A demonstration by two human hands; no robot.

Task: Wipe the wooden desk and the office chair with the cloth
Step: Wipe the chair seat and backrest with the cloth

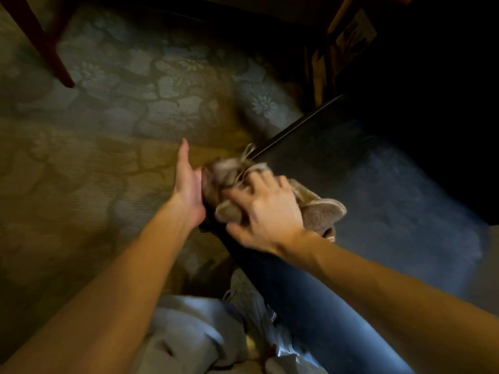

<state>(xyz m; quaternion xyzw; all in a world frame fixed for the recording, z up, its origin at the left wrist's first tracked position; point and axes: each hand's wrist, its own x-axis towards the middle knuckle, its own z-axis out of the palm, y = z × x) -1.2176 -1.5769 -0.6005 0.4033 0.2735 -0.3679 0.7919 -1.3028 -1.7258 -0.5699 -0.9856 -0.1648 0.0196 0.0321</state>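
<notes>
**Cloth [321,211] gripped by the right hand [267,209] at the corner of the office chair [351,171]**

Clamped in curled fingers, one brownish terry cloth is held by the right hand and pressed onto the near corner of the chair's dark upholstery. Part of the cloth is bunched ahead of the knuckles, and one hemmed flap is spread behind the hand on the chair surface. A few loose threads are seen trailing from the bunched end.

From the head view, two bare forearms are seen reaching forward and down. The left hand [189,187] is laid against the outer side of the same chair corner, just beside the bunched cloth. One of its digits is stretched straight upward. The remaining fingers are hidden behind the cloth and the chair edge, so whether the edge is gripped cannot be told.

One chair is in view, dark and padded, with a single piped seam [297,125] running along its far edge. Much of it is lost in shadow on the right.

A patterned carpet [108,147] is spread beneath everything. One dark wooden leg [46,41] is planted on it at the upper left. One edge of wooden furniture [348,31] is glimpsed at the upper right. At the bottom, one light laced shoe [243,295] and pale trousers [189,333] are visible between the arms.
</notes>
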